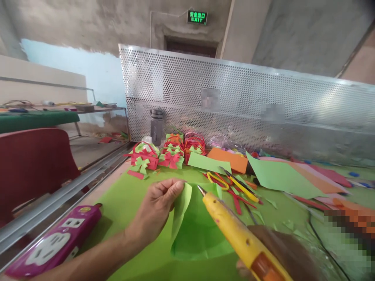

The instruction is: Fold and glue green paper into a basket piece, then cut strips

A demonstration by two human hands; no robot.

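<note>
Glue gun [233, 226], right hand [283, 251]; nozzle beside green paper [196, 234], left hand [155, 210] pinching.

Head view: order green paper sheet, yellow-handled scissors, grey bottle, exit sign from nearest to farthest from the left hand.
1. Green paper sheet: pinched in the left hand.
2. Yellow-handled scissors: on the mat, to the right.
3. Grey bottle: back by the perforated screen.
4. Exit sign: far wall, high up.
</note>
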